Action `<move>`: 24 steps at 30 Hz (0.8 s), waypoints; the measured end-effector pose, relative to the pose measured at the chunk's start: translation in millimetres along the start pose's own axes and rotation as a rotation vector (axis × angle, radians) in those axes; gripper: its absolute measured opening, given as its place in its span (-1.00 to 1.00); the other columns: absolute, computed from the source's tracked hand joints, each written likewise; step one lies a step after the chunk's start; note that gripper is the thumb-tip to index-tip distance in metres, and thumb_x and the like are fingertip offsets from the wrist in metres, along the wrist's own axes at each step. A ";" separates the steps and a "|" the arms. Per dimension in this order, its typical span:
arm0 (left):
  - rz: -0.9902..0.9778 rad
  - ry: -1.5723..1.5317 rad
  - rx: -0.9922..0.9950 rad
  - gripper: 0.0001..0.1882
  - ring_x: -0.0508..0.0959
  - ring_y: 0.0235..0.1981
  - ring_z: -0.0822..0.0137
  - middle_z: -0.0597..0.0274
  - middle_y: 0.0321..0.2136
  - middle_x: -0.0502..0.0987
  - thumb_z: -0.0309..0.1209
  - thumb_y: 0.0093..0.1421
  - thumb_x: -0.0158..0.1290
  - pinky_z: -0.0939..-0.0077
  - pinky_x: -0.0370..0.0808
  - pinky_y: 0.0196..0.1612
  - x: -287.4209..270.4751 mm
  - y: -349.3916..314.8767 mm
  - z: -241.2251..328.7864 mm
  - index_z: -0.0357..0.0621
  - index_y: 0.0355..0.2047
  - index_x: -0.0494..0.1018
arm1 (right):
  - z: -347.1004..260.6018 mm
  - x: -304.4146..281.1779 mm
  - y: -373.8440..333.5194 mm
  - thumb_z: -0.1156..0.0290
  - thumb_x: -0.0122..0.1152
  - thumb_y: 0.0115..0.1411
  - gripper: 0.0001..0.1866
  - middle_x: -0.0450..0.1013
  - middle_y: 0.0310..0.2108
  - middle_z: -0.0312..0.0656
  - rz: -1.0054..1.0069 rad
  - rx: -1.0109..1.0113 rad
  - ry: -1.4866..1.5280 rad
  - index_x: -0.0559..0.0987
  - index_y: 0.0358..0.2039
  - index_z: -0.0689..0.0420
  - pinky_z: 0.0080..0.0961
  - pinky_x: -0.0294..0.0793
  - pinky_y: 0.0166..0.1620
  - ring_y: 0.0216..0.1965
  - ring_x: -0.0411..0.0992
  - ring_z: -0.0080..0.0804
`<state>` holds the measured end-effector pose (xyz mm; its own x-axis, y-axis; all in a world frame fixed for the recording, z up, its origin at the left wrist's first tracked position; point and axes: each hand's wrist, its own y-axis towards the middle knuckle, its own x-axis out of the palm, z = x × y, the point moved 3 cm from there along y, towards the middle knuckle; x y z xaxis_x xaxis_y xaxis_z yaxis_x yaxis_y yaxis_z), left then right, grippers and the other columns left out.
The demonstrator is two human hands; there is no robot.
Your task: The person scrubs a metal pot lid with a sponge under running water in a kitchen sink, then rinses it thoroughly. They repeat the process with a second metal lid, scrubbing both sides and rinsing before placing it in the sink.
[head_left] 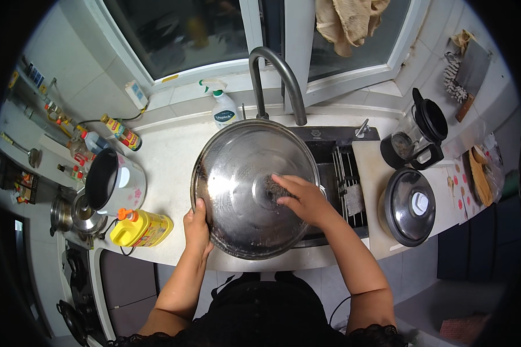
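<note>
A large round metal pot lid [237, 214] is held tilted over the counter's front and the sink's left part. Brownish stains mark its left rim, and its face looks wet. My left hand [198, 231] grips the lid's lower left rim, thumb on the face and the other fingers mostly hidden behind. Right of the lid's centre, my right hand [304, 199] presses a dark steel wool scrubber [276, 187] against the surface. Much of the scrubber is covered by the fingers. Behind the lid rises the curved grey faucet [279, 56].
The dark sink [324, 153] with a rack [344, 168] lies partly behind the lid. To the left stand a yellow jug [147, 229], a deep pot [130, 182] and a sauce bottle [121, 133]. A spray bottle [224, 110], lidded pot [408, 208] and blender jug [414, 136] also stand around.
</note>
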<state>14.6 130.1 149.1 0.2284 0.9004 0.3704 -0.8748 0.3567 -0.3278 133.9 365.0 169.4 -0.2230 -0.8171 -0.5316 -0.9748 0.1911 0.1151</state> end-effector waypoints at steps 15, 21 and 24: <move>-0.031 0.011 0.035 -0.59 0.54 -0.27 0.28 0.07 -0.25 0.54 -0.16 0.28 -0.01 0.38 0.50 -0.15 -4.8 -3.9 -13.4 -0.36 -0.16 0.43 | 32.2 35.5 3.3 0.27 0.24 0.12 -0.59 0.49 -0.31 -0.03 0.483 0.216 0.197 0.45 -0.08 0.24 -0.40 0.43 -0.23 -0.30 0.49 -0.24; 0.039 -0.057 0.038 -0.59 0.53 -0.24 0.26 0.07 -0.24 0.54 -0.17 0.29 -0.03 0.36 0.50 -0.16 -6.5 -0.9 -7.0 -0.36 -0.16 0.43 | 19.9 46.6 2.8 0.30 0.26 0.11 -0.53 0.48 -0.33 -0.14 0.446 0.168 0.647 0.44 0.00 0.25 -0.64 0.47 -0.49 -0.58 0.42 -0.52; -0.014 -0.008 0.040 -0.59 0.54 -0.26 0.27 0.06 -0.25 0.55 -0.17 0.29 -0.03 0.37 0.50 -0.16 -1.1 -8.0 -5.9 -0.36 -0.17 0.44 | 24.6 44.8 4.0 0.31 0.25 0.12 -0.56 0.46 -0.26 -0.12 0.494 0.064 0.406 0.46 -0.03 0.28 -0.63 0.47 -0.52 -0.61 0.42 -0.51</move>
<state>23.9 127.7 146.2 0.2371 0.8934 0.3817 -0.8879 0.3587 -0.2881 120.2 342.5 125.4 -0.6432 -0.7627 -0.0676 -0.7567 0.6197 0.2082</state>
